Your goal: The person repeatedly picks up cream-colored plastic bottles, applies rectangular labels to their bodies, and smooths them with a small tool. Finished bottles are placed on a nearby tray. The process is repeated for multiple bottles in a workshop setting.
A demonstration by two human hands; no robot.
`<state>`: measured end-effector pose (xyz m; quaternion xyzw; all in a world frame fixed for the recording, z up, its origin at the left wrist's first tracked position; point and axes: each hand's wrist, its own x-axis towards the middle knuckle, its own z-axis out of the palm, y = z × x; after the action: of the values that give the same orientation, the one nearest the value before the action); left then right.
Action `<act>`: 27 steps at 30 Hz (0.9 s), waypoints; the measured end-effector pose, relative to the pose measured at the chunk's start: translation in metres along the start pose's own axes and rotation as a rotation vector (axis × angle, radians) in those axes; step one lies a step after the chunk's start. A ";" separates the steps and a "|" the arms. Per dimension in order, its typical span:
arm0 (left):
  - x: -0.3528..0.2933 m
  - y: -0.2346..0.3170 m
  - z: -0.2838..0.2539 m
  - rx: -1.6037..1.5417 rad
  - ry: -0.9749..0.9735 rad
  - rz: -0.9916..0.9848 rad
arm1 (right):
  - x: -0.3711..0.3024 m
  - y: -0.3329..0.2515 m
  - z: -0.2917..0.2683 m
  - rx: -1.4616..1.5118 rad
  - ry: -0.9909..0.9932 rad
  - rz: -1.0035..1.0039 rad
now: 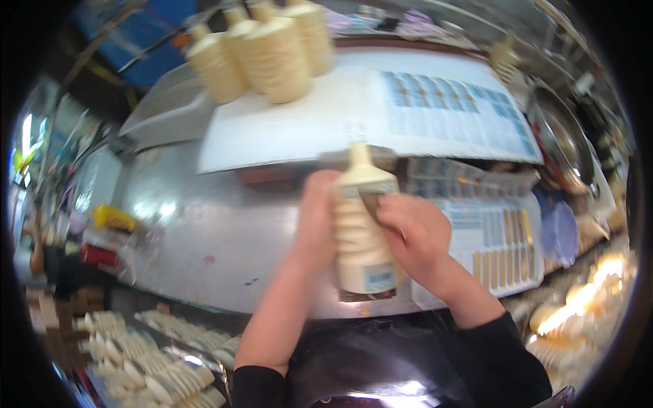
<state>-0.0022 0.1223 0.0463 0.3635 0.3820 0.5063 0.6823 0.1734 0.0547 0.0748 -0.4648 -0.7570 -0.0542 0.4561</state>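
Note:
A cream-coloured ribbed plastic bottle (360,234) with a narrow neck lies in front of me, neck pointing away. My left hand (317,214) is closed round its left side, fingers mostly hidden and blurred. Pinched in my right hand (418,231) is a small flat brownish scraper-like piece (371,202), pressed against the bottle near its shoulder. A pale blue label (379,279) shows near the bottle's base. Under the bottle a dark edge of some support is visible. To the right of my right hand lies a sheet of strip labels (500,238).
Several similar cream bottles (275,64) stand on a white board (272,132) at the back; another label sheet (456,109) lies there. A metal bowl (561,139) sits at right. More bottles (156,370) lie lower left. The metal table (204,238) extends left.

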 end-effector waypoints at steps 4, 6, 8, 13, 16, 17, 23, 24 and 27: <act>0.000 0.036 0.019 0.125 -0.099 -0.019 | 0.008 -0.028 -0.012 -0.075 0.011 -0.269; 0.005 0.050 0.012 0.244 -0.235 -0.053 | 0.011 -0.048 -0.014 -0.032 -0.073 -0.367; -0.009 0.063 0.007 0.261 -0.236 -0.052 | 0.014 -0.066 -0.017 0.072 -0.234 -0.476; -0.066 0.063 -0.001 0.534 -0.048 0.340 | 0.011 -0.047 -0.051 0.554 -0.170 -0.021; -0.128 0.076 -0.005 0.767 0.090 0.735 | 0.010 -0.024 -0.046 0.836 0.065 0.171; -0.153 0.083 -0.010 0.776 0.136 0.738 | 0.017 -0.020 -0.044 0.864 0.039 0.189; -0.288 0.121 -0.041 1.021 0.565 0.909 | 0.053 -0.021 -0.003 1.102 -0.050 0.336; -0.313 0.125 -0.044 0.942 0.641 0.908 | 0.059 -0.023 0.008 1.141 -0.079 0.348; -0.401 0.125 -0.051 0.877 0.951 0.769 | 0.078 -0.034 0.035 1.281 -0.147 0.390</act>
<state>-0.1778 -0.2325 0.1958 0.4520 0.6483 0.6126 0.0116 0.1130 0.1047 0.1242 -0.2332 -0.5711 0.5203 0.5906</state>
